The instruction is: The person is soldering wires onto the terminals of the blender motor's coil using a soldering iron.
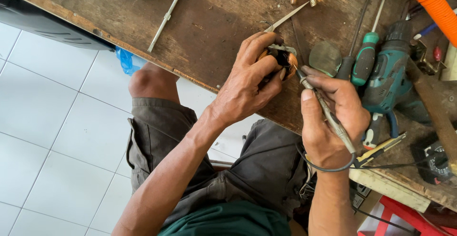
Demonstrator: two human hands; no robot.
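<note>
I see left hand [247,81] clamped around copper-wound coil [284,60] at bench [209,31] centre; right hand [333,117] pinches soldering iron [328,114], tip at windings. Coil looks dense, wire fragile: grip the core.

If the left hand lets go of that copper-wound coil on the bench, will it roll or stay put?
The copper-wound coil looks rounded, so it may roll a little on the wooden bench. It is probably heavy for its size, being dense windings. The fine wire seems easily nicked by the probe tool in the right hand.
</note>
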